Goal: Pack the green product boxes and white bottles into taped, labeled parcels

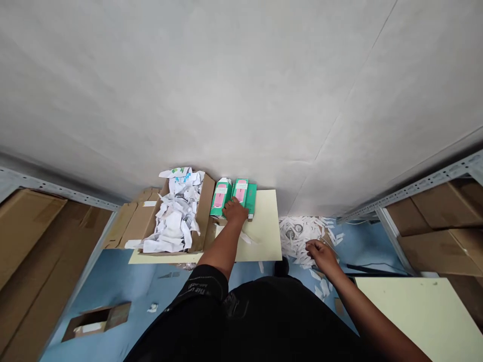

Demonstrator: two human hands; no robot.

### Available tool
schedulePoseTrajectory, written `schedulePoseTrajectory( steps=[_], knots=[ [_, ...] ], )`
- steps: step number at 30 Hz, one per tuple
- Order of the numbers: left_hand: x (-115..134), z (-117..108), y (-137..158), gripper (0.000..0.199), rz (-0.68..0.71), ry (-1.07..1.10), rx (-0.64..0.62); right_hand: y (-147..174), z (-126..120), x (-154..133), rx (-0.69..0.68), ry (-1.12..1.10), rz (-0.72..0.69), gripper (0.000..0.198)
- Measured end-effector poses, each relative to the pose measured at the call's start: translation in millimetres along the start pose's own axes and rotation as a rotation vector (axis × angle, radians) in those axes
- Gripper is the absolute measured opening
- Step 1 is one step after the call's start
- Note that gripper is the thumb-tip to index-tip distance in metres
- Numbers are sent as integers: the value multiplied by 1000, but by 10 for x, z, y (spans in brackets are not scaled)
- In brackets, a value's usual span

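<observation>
The left forearm (225, 246) extends forward from a dark sleeve (207, 284) and inclines slightly to the right. The left hand (235, 211) is positioned at the end of this reach, back of the hand facing upward; its fingers appear partly bent, although their small size in the view limits certainty. The right forearm (372, 312) is bare and runs diagonally inward from the lower right edge. The right hand (321, 255) is located lower in the view, fingers curled. The torso (275, 322) occupies the lower centre, between both forearms.
</observation>
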State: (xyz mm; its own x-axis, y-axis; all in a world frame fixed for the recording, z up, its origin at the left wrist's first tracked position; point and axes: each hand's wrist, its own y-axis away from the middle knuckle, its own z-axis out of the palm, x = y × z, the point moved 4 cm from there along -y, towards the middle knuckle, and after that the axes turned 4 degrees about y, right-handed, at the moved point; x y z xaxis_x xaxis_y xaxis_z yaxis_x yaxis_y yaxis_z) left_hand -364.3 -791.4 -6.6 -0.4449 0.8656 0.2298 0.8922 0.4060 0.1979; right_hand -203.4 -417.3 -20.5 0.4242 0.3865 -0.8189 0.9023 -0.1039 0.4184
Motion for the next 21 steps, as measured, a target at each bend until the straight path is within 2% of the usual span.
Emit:
schedulePoseTrajectory(
  steps=[2, 5, 8, 11, 14, 17, 19, 21],
  knots=[
    [55, -9, -28, 86, -51, 41, -32, -227, -67, -74, -63, 34, -16, 31],
    [35, -166, -49, 86, -54, 143, -18, -518, -96, -180, -128, 54, -40, 30],
    [-66, -424, 35, 82, 41, 229, -10, -719, -1, -315, -170, 29, -63, 29],
    [-142, -693, 290, 81, 175, 335, -80, -799, 194, -523, -225, -29, -24, 29],
    [-98, -928, 648, 80, 352, 432, -177, -759, 360, -801, -203, -231, 50, 37],
    [72, -1096, 997, 81, 620, 496, -299, -587, 456, -1023, -221, -519, 125, 47],
    [198, -1182, 1189, 82, 780, 507, -372, -390, 470, -1079, -271, -641, 160, 45],
    [303, -1259, 1342, 84, 891, 502, -439, -141, 421, -1039, -259, -723, 179, 39]
  ],
)
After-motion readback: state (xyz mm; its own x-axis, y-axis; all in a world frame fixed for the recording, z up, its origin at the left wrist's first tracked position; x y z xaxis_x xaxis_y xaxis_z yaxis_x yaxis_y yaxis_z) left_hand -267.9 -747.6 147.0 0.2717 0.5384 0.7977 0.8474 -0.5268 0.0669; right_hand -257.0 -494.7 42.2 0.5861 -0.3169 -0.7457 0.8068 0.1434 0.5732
